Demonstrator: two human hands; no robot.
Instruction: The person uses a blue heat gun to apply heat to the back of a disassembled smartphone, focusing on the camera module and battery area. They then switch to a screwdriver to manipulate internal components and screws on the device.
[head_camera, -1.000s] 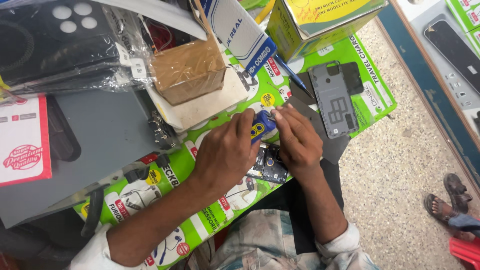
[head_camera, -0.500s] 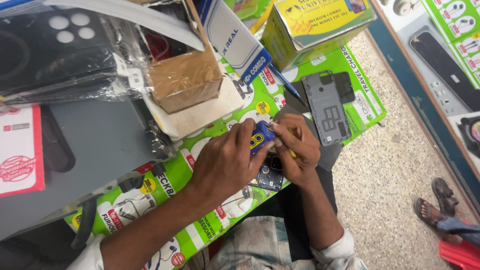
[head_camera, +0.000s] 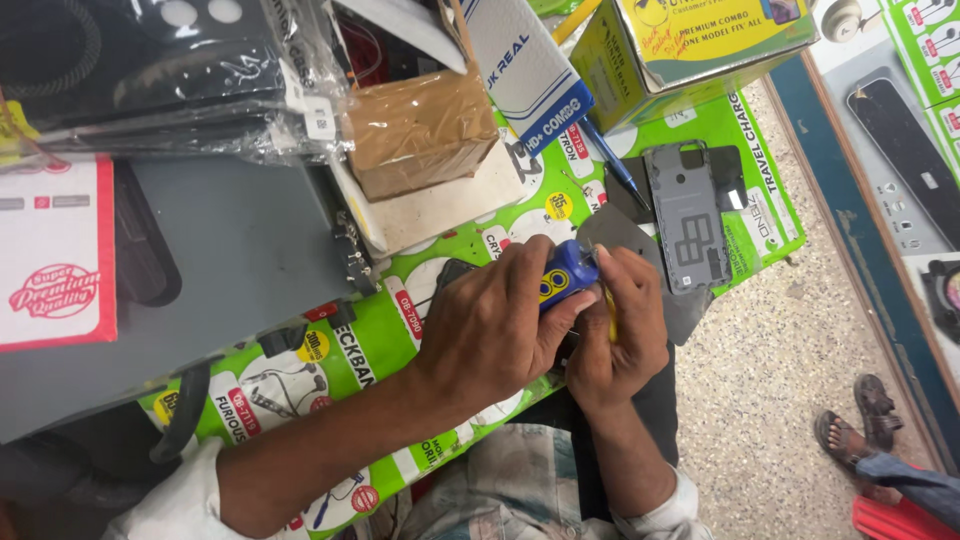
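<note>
I read my left hand (head_camera: 500, 325) as closed round a small blue cylinder-shaped tube w/ yellow markings (head_camera: 566, 281), thumb and fingers wrapped on its body, tip end pointing right toward my right hand (head_camera: 622, 330). Right fingers are curled shut round a thin yellow stick-like tool (head_camera: 610, 312), only a sliver of it shows, so what kind of tool it is I can't tell. Both hands are touching, just over the near edge of the green printed poster sheet (head_camera: 400, 330) that covers the bench.

Under the knuckles sits a dark flat part (head_camera: 452, 272), mostly hidden. Just right of the hands lies a thin grey plastic sheet (head_camera: 615, 232), and beyond it, far right, a grey phone back frame w/ camera cut-out (head_camera: 688, 215), flat and apart from the hands. A blue pen-like tool (head_camera: 610, 160) lies far side of that.

Risks as I judge them: squeezing the tube too hard, so contents spill onto fingers or the hidden part; the yellow tool slipping off the tube tip toward the left thumb; work sits at the bench edge over my lap, so a dropped bit goes to the speckled floor (head_camera: 770, 390)
</note>
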